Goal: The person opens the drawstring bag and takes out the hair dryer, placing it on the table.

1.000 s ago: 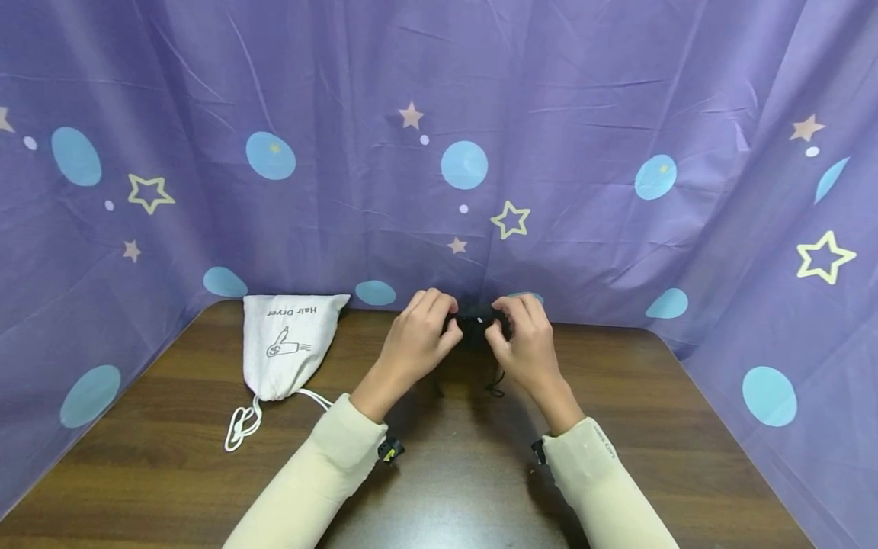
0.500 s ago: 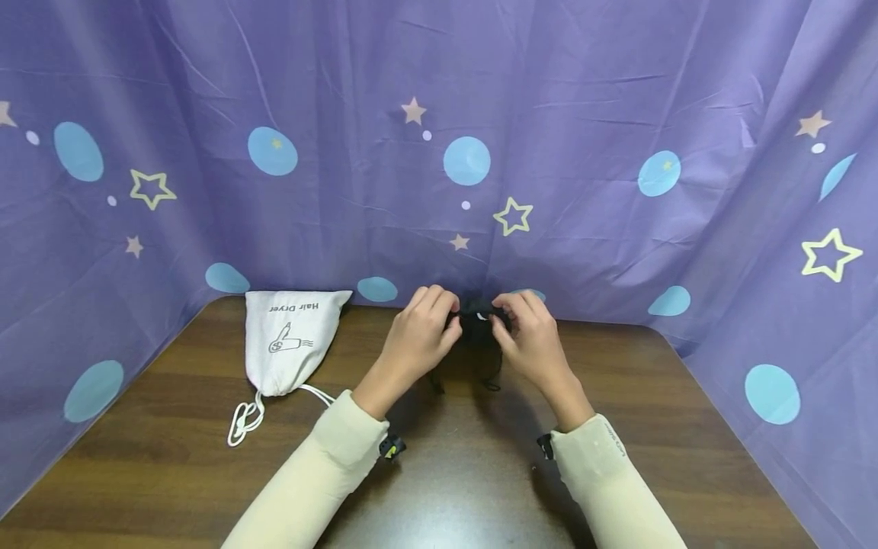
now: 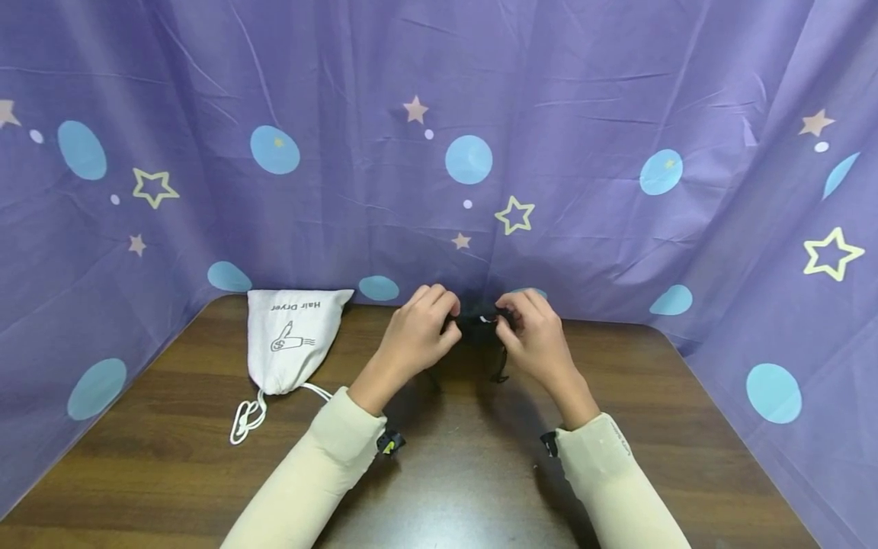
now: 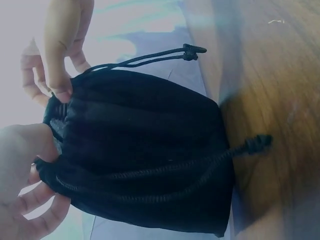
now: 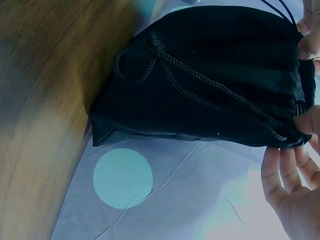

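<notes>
A black drawstring pouch [image 3: 475,332] stands on the table at the back, between my hands. My left hand [image 3: 417,333] pinches one side of its mouth between thumb and fingers. On the opposite side my right hand [image 3: 540,339] pinches the rim. The left wrist view shows the pouch body [image 4: 145,140] upright, its mouth partly spread and something pale or striped just inside that I cannot identify. Two black cords hang from it; one cord [image 5: 200,77] crosses the front in the right wrist view. A small white bit [image 3: 488,319] shows at the mouth.
A white drawstring bag [image 3: 295,339] printed "Hair Dryer" lies at the table's back left, its white cords [image 3: 247,419] trailing toward the front. Behind the wooden table [image 3: 171,457] hangs a purple curtain [image 3: 370,152] with stars and dots.
My right hand has shifted slightly right, so the hands stand a little farther apart on the pouch's mouth. Both still pinch the rim. The white bag has stayed put.
</notes>
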Tool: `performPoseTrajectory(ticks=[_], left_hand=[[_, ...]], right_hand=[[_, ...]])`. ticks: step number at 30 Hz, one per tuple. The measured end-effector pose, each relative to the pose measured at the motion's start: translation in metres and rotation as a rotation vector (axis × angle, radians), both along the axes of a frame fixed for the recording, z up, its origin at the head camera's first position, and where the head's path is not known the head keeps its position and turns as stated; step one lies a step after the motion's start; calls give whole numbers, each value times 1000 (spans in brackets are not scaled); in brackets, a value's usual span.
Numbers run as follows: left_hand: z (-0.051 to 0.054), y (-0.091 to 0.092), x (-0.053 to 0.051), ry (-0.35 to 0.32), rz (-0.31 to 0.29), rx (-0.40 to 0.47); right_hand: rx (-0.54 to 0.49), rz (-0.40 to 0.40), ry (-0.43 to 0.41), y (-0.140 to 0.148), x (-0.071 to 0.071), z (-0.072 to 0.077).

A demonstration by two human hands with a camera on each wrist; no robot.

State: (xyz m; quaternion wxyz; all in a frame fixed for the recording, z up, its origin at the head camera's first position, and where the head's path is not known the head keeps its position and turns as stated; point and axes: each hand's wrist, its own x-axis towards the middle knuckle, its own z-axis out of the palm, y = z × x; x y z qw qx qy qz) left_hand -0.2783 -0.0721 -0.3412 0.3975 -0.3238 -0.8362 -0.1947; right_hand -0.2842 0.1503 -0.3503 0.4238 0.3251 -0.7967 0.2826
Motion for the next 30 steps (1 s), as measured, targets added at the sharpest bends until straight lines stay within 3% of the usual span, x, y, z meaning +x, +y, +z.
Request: performPoseTrajectory(ticks=[10, 30], left_hand=[[4, -3, 2, -30, 23, -29], [5, -6, 2, -29, 27, -20]], right_hand=[[46, 58, 8, 4, 0, 3], [73, 27, 22, 8, 0, 4]])
